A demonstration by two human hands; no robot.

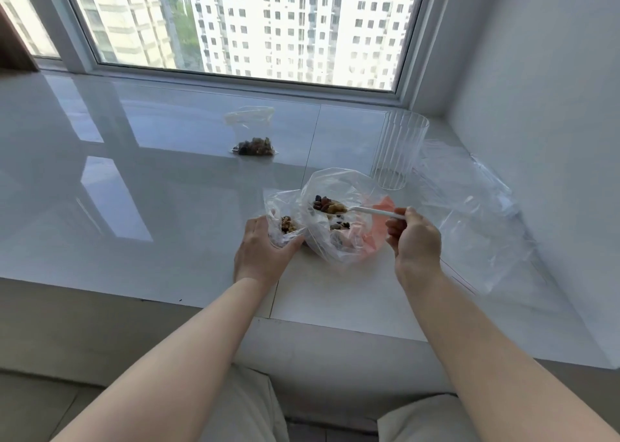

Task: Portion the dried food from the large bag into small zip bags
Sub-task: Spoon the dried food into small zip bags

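Two hands are at work over a glossy white sill (167,186) below a window (248,22). Left hand (265,250) grips one small zip bag (281,220), fingers curled round its lower part; the bag holds a little dried food and stands just beside the large bag, touching it. Right hand (414,237) pinches the handle of one white spoon (365,210), its bowl loaded with dried food (327,205) and positioned inside the open mouth of the large bag (339,213). More pieces lie at the bottom of that bag, which sits in what appears to be a pink bowl (379,223); the bowl is mostly hidden by plastic.

One further small zip bag (252,132), already carrying a portion at its base, lies on the sill well apart, towards the window. One clear ribbed glass (399,149) stands upright to the right of the large bag. Clear plastic sheeting or spare bags (476,213) lie against the right wall; their count cannot be told. Total small bags with food: two.
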